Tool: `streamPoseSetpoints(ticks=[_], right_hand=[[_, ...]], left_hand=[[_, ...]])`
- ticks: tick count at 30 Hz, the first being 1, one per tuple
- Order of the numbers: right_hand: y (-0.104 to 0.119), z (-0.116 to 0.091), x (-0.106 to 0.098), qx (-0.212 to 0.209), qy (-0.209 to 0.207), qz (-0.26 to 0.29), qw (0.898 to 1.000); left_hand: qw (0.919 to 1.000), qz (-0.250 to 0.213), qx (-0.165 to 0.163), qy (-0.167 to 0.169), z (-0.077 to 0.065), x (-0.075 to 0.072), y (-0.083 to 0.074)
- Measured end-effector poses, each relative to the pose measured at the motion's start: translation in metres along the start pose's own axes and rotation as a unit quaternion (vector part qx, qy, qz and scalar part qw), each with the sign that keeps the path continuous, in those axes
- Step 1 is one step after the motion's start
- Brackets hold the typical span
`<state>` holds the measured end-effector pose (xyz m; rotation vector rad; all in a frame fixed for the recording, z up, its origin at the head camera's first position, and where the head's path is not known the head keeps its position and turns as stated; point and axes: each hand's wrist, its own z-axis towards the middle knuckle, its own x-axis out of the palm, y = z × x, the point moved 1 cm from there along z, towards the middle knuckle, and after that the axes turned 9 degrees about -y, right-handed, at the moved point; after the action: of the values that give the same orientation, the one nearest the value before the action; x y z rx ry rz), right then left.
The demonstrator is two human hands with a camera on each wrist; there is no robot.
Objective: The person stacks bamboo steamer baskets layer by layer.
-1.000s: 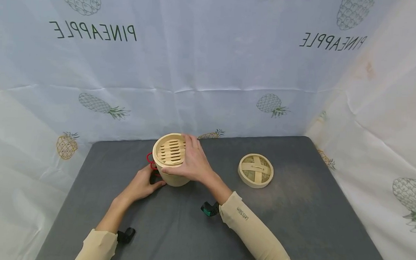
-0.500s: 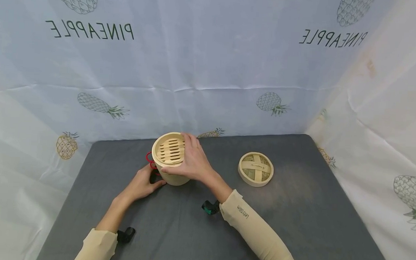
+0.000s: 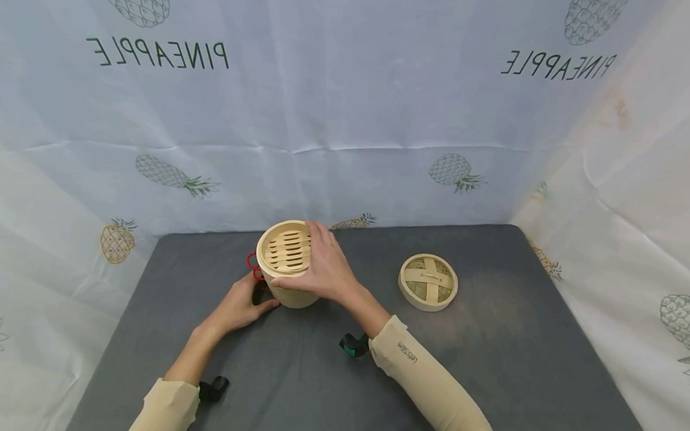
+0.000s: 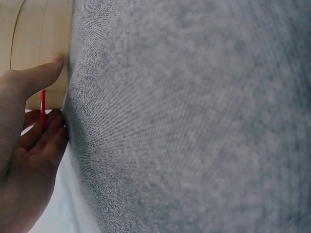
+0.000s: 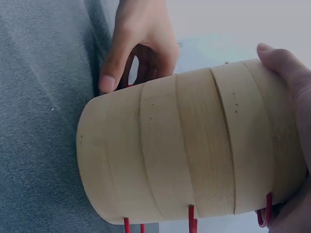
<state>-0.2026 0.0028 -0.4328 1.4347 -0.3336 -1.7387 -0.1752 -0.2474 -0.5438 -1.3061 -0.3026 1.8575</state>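
Note:
A stack of round bamboo steamer baskets [image 3: 296, 299] stands on the dark cloth, its slatted top tier [image 3: 283, 249] facing up. My right hand [image 3: 333, 267] grips the top tier from the right, thumb at the near side and fingers over the far rim. At the stack's lower left, my left hand [image 3: 240, 306] holds the bottom tier; its thumb [image 4: 43, 77] lies on the bamboo wall, while the other fingers curl beside a red loop [image 4: 43, 109]. In the right wrist view the tiers [image 5: 180, 145] sit closely together, with red loops [image 5: 191, 218] along one side.
A round woven bamboo lid [image 3: 428, 282] lies on the dark cloth-covered table [image 3: 488, 373], to the right of the stack. Behind the table hangs a pale curtain [image 3: 349, 101] with pineapple prints. Black wrist devices [image 3: 354, 345] show near both sleeves.

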Motion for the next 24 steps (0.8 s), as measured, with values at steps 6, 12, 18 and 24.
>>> streamPoseSetpoints(ticks=[6,12,18,24], right_hand=[[-0.002,-0.003,0.002,0.007,-0.008,0.018,1.0],[-0.003,-0.006,0.001,0.011,-0.001,0.044,0.999],[-0.005,-0.009,-0.004,0.008,0.015,0.052,0.999],[-0.009,-0.012,-0.013,-0.022,0.015,0.06,0.998]], left_hand=[[0.9984,0.039,-0.035,0.021,-0.001,0.001,-0.002],[0.9971,0.048,-0.052,0.028,0.002,-0.005,-0.022],[0.9994,0.028,-0.02,0.007,-0.001,0.0,-0.008],[0.9998,0.018,0.002,-0.013,-0.001,0.004,0.002]])
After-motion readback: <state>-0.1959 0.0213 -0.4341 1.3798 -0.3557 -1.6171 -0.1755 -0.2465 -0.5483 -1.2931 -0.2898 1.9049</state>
